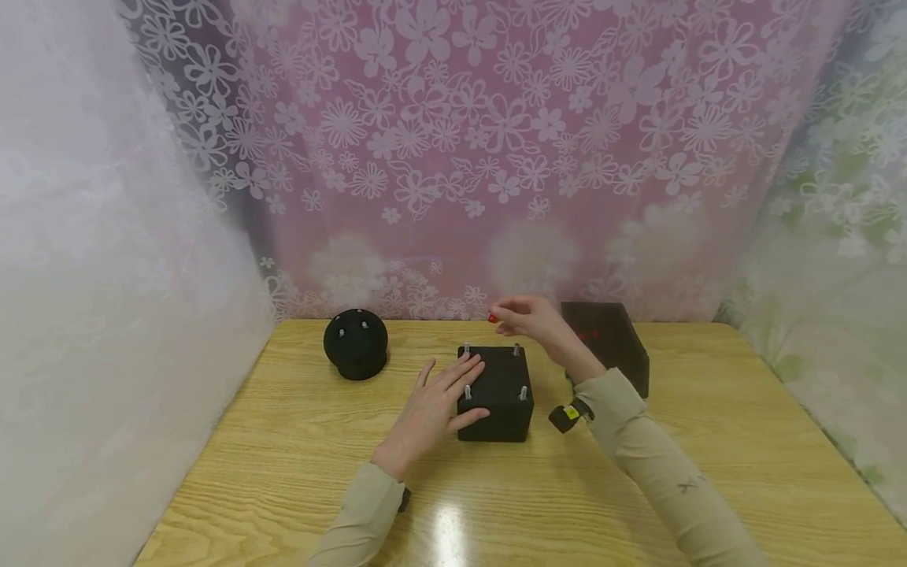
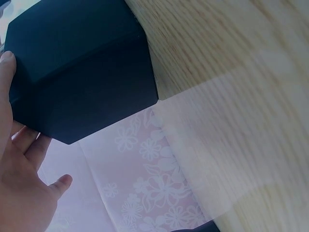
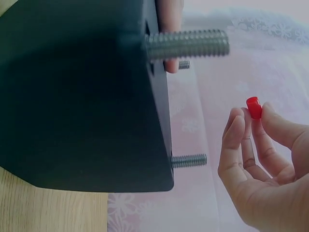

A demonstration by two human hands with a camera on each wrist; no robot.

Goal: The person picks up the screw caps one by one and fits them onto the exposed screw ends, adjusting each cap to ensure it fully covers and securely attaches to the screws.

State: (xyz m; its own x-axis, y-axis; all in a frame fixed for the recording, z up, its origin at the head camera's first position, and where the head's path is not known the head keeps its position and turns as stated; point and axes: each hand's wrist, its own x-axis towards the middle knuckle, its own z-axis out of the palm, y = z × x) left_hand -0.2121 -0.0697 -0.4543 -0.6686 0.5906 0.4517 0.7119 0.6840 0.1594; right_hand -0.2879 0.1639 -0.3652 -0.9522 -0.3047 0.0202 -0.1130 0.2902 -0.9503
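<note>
Head view: my left hand (image 1: 434, 403) spread on a studded black box (image 1: 503, 390), my right hand (image 1: 527, 319) pinching a red cap (image 1: 492, 318)

The box rests on the table (image 1: 248, 472) with its threaded studs (image 3: 189, 161) upward, one near each top corner; that way up, I judge, leaves every stud open to reach. I lay my left hand over the box's left side, fingers fairly straight and apart, thumb by the front edge and little finger stretched off to the side. The wide spread probably steadies the box without covering the studs.

With my right hand I pinch the small red cap between thumb and fingertips, just past the box's far edge and apart from any stud. A fingertip hold suits so small a piece, I think, since it leaves most of the cap uncovered.

To the left of the box and farther back stands a round black piece (image 1: 357, 339) with short pegs on top, well apart. To the right and beyond the box is a dark angular panel (image 1: 609, 339), partly behind my right forearm. It bears faint red specks, too small for me to identify. Both sit away from the box, which likely leaves my hands room.
</note>
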